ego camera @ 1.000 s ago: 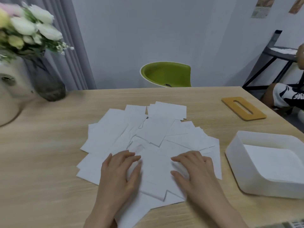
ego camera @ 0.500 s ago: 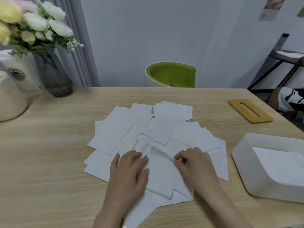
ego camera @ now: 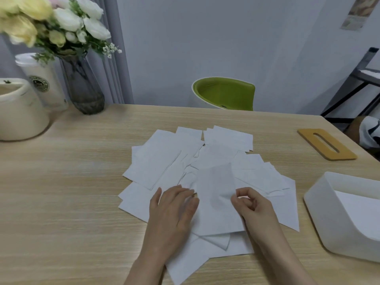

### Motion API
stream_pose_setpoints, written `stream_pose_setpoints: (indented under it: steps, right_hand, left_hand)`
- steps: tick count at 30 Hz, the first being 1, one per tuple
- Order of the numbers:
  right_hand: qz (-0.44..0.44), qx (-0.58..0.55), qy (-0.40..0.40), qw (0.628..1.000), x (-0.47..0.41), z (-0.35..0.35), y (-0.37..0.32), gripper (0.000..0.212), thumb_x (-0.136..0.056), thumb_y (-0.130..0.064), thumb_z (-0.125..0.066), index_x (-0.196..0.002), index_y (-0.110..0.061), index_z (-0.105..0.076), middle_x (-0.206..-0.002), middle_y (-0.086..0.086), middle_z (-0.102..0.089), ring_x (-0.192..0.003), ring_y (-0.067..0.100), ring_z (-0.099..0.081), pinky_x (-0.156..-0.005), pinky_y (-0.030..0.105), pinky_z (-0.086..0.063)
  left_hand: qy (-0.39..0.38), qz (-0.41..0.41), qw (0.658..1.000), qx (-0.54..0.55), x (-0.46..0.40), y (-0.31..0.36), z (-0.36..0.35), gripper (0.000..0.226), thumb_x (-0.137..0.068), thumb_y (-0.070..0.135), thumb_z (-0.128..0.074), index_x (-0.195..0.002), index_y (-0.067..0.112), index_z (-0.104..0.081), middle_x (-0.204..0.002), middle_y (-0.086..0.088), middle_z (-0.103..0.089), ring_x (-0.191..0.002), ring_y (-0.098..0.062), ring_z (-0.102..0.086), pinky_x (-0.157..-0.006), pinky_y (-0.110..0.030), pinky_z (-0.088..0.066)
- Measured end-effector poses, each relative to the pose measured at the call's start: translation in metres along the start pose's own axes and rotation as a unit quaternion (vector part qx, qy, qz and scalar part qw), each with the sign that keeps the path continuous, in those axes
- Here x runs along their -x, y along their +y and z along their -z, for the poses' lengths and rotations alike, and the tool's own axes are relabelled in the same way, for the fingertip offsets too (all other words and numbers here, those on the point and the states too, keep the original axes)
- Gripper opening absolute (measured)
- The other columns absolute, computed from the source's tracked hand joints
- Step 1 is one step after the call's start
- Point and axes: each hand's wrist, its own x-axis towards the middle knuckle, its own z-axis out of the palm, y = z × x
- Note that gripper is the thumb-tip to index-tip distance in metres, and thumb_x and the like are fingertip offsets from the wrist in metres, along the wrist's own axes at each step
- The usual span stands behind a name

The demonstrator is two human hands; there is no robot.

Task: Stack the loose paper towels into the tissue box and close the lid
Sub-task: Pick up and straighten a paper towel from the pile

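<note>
1. The left hand (ego camera: 172, 210) lies flat with straight fingers on the scattered paper towels (ego camera: 160, 161).
2. The right hand (ego camera: 254, 206) pinches one lifted towel (ego camera: 216, 194).
3. The open tissue box (ego camera: 320, 208) sits right of them on the table (ego camera: 61, 192); its lid (ego camera: 327, 144) lies beyond.

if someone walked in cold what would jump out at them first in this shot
The white spread of loose paper towels fanned over the middle of the wooden table, with the right hand pinching one sheet up off it while the left hand lies flat on the pile. To the right sits the open white tissue box, its tan slotted lid lying apart behind it. At far left, a bouquet stands in a grey vase.
</note>
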Motion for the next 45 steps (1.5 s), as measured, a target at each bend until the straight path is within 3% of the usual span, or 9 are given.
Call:
stream_pose_setpoints:
  steps: [6,10,13,15,18,25,29,34,45]
  right_hand:
    - [-0.005,-0.086,-0.037,0.996,0.003,-0.012,-0.005,0.007,-0.091,-0.009,-0.06,-0.086,-0.011,-0.064,-0.071,0.012,-0.07,-0.062,0.017,-0.061,-0.062,0.029,-0.044]
    - [-0.007,-0.11,-0.061,0.992,0.004,-0.018,-0.009,0.012,-0.09,-0.009,-0.06,-0.082,-0.016,-0.064,-0.07,0.011,-0.069,-0.061,0.017,-0.061,-0.057,0.024,-0.046]
    - [0.001,-0.102,-0.064,0.993,0.004,-0.023,-0.009,0.008,-0.091,-0.01,-0.06,-0.084,-0.015,-0.064,-0.069,0.011,-0.068,-0.063,0.019,-0.059,-0.062,0.029,-0.043]
    - [0.002,-0.097,-0.065,0.993,0.004,-0.027,-0.009,0.005,-0.091,-0.011,-0.061,-0.086,-0.012,-0.063,-0.067,0.009,-0.068,-0.062,0.018,-0.058,-0.062,0.03,-0.042]
    - [-0.003,-0.103,-0.085,0.991,0.004,-0.035,-0.011,0.006,-0.091,-0.012,-0.061,-0.086,-0.013,-0.065,-0.069,0.01,-0.071,-0.061,0.017,-0.063,-0.059,0.025,-0.047]
    - [0.096,0.073,-0.096,0.988,-0.013,-0.06,-0.012,0.016,-0.089,-0.015,-0.063,-0.081,-0.029,-0.067,-0.071,-0.008,-0.066,-0.069,0.012,-0.057,-0.063,0.015,-0.04]
    - [0.259,0.297,-0.099,0.914,-0.039,-0.079,-0.021,0.021,-0.088,-0.029,-0.062,-0.109,-0.033,-0.06,-0.109,-0.017,-0.056,-0.105,0.004,-0.043,-0.085,0.023,-0.033]
    - [0.317,0.433,-0.145,0.831,-0.076,-0.114,-0.035,0.044,-0.087,-0.048,-0.058,-0.127,-0.034,-0.052,-0.128,-0.009,-0.045,-0.126,0.012,-0.031,-0.096,0.032,-0.018]
    - [0.369,0.504,-0.129,0.77,-0.082,-0.093,-0.028,0.039,-0.085,-0.059,-0.048,-0.11,-0.03,-0.056,-0.107,-0.012,-0.052,-0.116,0.012,-0.038,-0.1,0.034,-0.015]
  left_hand:
    - [0.01,0.019,0.999,0.032,-0.001,0.0,0.001,0.069,-0.085,0.072,-0.013,-0.123,0.035,-0.057,-0.122,0.027,-0.052,-0.128,0.014,-0.033,-0.118,-0.026,-0.004]
    - [0.029,0.036,0.995,0.091,-0.002,0.003,0.002,0.034,-0.084,0.072,-0.023,-0.096,0.051,-0.048,-0.108,0.038,-0.048,-0.118,0.027,-0.029,-0.116,-0.02,-0.005]
    - [0.049,0.087,0.976,0.194,-0.005,0.005,0.004,0.046,-0.077,0.072,-0.04,-0.095,0.036,-0.063,-0.1,0.025,-0.063,-0.121,0.006,-0.044,-0.117,-0.033,-0.019]
    - [0.065,0.111,0.956,0.264,-0.006,0.007,0.009,0.045,-0.074,0.066,-0.053,-0.091,0.027,-0.07,-0.093,0.014,-0.07,-0.11,-0.016,-0.059,-0.106,-0.046,-0.038]
    - [0.088,0.152,0.923,0.342,-0.008,0.011,0.019,0.023,-0.079,0.047,-0.068,-0.078,0.025,-0.072,-0.081,0.003,-0.073,-0.082,-0.016,-0.069,-0.078,-0.043,-0.054]
    - [0.172,0.239,0.879,0.374,-0.015,-0.015,0.04,0.017,-0.092,0.014,-0.065,-0.077,0.019,-0.071,-0.07,0.002,-0.072,-0.065,-0.011,-0.062,-0.062,-0.03,-0.047]
    - [0.225,0.261,0.856,0.386,-0.012,-0.038,0.055,0.016,-0.094,0.012,-0.062,-0.084,0.021,-0.071,-0.073,0.003,-0.073,-0.067,-0.015,-0.063,-0.064,-0.037,-0.048]
    - [0.275,0.272,0.835,0.392,-0.01,-0.048,0.056,0.021,-0.097,0.008,-0.056,-0.087,0.022,-0.068,-0.07,0.01,-0.073,-0.06,-0.002,-0.063,-0.054,-0.02,-0.047]
    - [0.312,0.278,0.836,0.356,-0.01,-0.05,0.052,0.023,-0.097,0.011,-0.05,-0.095,0.023,-0.069,-0.078,0.012,-0.069,-0.071,-0.008,-0.062,-0.066,-0.048,-0.051]
